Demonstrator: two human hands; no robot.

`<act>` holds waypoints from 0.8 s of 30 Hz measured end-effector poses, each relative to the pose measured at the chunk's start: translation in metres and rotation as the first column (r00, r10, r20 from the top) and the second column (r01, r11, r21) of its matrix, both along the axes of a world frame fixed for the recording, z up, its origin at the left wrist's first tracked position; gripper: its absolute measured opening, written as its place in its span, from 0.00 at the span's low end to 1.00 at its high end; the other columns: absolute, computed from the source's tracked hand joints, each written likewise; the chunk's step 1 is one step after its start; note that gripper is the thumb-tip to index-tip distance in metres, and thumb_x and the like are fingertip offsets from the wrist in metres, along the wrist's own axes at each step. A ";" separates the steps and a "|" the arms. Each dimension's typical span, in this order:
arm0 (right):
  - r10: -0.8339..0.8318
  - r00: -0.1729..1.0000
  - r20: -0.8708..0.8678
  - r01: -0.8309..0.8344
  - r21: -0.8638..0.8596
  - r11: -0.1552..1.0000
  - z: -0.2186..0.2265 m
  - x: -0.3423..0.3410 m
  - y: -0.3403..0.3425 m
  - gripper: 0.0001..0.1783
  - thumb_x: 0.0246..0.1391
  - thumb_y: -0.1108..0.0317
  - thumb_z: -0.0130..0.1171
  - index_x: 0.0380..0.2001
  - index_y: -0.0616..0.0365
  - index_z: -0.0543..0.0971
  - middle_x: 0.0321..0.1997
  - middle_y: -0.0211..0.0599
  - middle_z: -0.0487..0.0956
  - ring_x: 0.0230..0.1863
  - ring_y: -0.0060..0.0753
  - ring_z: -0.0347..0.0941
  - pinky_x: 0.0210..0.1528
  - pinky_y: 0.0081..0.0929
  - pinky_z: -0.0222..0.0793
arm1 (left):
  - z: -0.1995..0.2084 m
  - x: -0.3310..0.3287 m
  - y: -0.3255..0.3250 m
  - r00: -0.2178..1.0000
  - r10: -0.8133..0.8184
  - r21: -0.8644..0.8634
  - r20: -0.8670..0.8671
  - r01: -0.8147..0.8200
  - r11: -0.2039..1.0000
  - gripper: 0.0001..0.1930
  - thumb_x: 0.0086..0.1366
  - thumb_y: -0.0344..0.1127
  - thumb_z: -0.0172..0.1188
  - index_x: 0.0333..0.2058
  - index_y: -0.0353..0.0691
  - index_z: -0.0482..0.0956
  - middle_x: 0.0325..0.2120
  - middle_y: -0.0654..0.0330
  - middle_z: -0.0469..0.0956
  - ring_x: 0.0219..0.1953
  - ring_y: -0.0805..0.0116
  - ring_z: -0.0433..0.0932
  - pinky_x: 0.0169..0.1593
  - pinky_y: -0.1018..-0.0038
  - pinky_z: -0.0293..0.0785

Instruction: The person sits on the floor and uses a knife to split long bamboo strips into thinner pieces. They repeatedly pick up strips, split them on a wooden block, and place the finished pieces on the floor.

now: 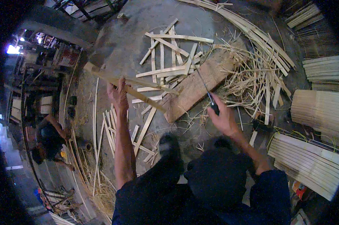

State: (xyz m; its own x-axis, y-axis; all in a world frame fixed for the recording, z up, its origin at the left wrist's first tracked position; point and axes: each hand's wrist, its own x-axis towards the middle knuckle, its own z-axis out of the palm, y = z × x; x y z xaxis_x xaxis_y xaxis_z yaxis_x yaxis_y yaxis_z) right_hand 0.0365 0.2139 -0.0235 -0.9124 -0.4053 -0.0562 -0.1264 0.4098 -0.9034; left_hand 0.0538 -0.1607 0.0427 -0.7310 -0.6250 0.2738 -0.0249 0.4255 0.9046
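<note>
My left hand (118,93) is closed around bamboo strips (139,94), whose right ends reach the near left end of a wooden block (210,77). One strip juts out past the hand to the upper left. In my right hand (225,119) is the dark handle of a knife (204,81). Its thin blade points up and left, over the block. The block lies slantwise on the floor in front of me.
Loose bamboo pieces (162,71) lie crisscrossed beyond the block. Tangled shavings (248,82) and long strips (248,26) spread to its right. Stacked bundles of slats (308,157) line the right side. Another person (49,137) is at the far left.
</note>
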 end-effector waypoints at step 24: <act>-0.142 0.989 0.036 0.137 0.116 0.984 -0.011 0.055 -0.001 0.25 0.58 0.63 0.53 0.56 0.60 0.63 0.40 0.58 0.76 0.43 0.58 0.74 0.43 0.40 0.69 | -0.022 -0.002 0.110 0.990 -0.075 0.517 -0.121 0.128 0.847 0.19 0.70 0.43 0.39 0.46 0.29 0.65 0.41 0.44 0.74 0.49 0.56 0.73 0.56 0.63 0.67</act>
State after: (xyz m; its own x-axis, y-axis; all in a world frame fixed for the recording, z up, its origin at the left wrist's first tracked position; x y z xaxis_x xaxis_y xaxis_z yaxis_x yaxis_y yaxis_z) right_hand 0.0915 0.2126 -0.0344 -0.9553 -0.2625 -0.1357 -0.0217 0.5204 -0.8536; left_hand 0.0523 -0.0503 0.0209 -0.7859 -0.6183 -0.0022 0.0874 -0.1146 0.9896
